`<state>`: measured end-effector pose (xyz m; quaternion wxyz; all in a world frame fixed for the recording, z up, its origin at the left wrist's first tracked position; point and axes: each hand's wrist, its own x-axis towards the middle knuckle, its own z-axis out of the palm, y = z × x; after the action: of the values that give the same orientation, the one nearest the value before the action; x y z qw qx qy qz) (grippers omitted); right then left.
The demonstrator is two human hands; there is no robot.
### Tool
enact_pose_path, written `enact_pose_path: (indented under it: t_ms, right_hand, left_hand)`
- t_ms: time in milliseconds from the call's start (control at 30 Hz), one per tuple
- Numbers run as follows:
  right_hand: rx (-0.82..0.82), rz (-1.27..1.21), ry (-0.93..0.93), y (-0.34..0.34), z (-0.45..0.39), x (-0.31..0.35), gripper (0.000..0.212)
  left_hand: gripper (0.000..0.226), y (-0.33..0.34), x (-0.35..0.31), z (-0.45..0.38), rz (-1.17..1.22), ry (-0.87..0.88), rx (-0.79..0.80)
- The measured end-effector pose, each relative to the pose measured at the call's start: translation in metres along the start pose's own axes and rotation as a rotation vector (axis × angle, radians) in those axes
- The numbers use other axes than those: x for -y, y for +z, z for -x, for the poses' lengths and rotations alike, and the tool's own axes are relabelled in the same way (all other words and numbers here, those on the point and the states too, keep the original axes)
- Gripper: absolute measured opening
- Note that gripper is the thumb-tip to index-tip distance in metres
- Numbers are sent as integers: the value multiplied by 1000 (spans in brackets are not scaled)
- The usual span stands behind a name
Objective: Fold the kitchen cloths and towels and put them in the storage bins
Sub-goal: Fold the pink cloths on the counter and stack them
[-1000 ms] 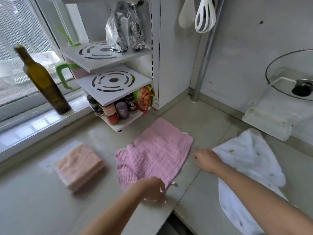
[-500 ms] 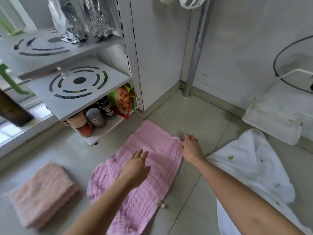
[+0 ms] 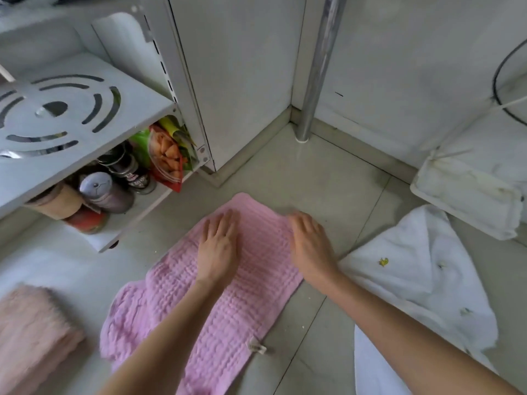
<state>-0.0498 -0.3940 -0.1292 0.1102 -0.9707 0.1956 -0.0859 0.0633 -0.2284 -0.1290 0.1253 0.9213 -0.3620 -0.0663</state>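
A pink waffle-weave cloth (image 3: 222, 317) lies folded in half on the pale counter, its long side running from near left to far right. My left hand (image 3: 218, 246) lies flat on its far part with fingers straight. My right hand (image 3: 310, 246) presses flat on the cloth's far right edge. A folded peach towel (image 3: 31, 334) sits at the near left. A white cloth (image 3: 422, 283) with small printed figures lies crumpled at the right, partly under my right forearm.
A white shelf rack (image 3: 71, 115) with spice jars (image 3: 105, 189) and a snack packet (image 3: 168, 155) stands at the far left. A metal pole (image 3: 316, 67) rises in the corner. A white tray (image 3: 467, 195) sits at the far right against the wall.
The cloth was folded over and both hands moved up onto its far part, flat. My right hand slid from the cloth's far corner onto its right edge. The camera moved closer.
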Motion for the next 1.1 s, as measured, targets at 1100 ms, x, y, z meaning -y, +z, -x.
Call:
enact_pose_path:
  t_ms: [1100]
  right_hand:
    - [399,45,-762,16,160,235,47]
  left_hand:
    - [30,-60,130,179,938,-855,-80]
